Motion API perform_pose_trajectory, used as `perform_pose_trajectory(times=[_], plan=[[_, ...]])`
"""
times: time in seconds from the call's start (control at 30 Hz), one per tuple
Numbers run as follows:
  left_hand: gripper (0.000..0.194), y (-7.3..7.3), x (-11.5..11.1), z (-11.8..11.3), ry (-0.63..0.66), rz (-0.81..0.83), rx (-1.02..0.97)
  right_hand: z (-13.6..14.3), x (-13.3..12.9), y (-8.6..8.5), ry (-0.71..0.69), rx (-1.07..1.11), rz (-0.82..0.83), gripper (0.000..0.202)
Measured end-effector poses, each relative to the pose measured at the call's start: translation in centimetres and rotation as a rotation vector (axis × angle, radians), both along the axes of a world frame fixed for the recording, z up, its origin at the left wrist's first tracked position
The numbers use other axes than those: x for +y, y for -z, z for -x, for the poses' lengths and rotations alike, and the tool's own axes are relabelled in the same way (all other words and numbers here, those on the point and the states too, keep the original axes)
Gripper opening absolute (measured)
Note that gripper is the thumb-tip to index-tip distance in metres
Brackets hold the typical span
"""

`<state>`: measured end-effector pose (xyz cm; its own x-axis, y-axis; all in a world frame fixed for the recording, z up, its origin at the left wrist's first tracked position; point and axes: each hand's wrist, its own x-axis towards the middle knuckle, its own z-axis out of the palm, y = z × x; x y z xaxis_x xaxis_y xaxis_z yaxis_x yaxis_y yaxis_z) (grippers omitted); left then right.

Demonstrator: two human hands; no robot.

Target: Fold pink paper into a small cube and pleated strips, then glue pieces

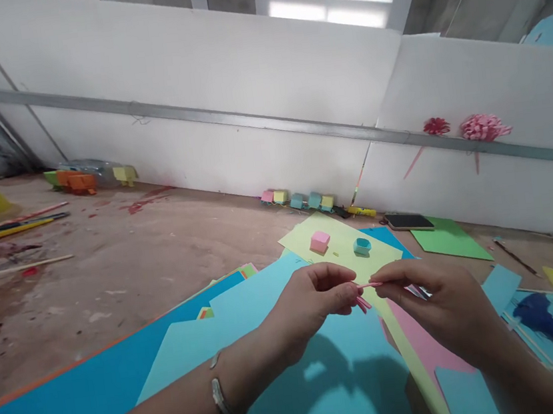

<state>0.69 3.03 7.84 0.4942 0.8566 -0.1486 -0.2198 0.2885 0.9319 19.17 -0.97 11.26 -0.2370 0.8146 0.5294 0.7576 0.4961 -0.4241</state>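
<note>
My left hand, a silver bangle on its wrist, pinches narrow pink paper strips whose ends hang below the fingertips. From there one thin pink piece runs across to my right hand, whose thumb and fingers are closed on its other end. Both hands are close together above light blue paper sheets. Just beyond them, a pink paper box and a small teal paper box sit on a pale yellow sheet.
Small paper cubes line the wall's foot. A dark phone-like slab and green paper lie at the right. Brushes lie far left. Pink paper flowers hang on the wall rail.
</note>
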Motion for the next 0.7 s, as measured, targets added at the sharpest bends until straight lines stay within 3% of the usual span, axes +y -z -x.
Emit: perform_pose_trajectory(times=[0.27,0.5,0.7], plan=[[0.021,0.0,-0.2,0.1,0.029,-0.046,0.003,0.6,0.2,0.0,0.055,-0.009,-0.029,0.016],[0.025,0.3,0.2,0.1,0.033,0.269,-0.165,0.7,0.4,0.5,-0.002,-0.115,-0.181,0.012],[0.020,0.4,0.2,0.0,0.043,0.399,-0.270,1.1,0.7,1.3,-0.103,-0.097,-0.263,0.010]])
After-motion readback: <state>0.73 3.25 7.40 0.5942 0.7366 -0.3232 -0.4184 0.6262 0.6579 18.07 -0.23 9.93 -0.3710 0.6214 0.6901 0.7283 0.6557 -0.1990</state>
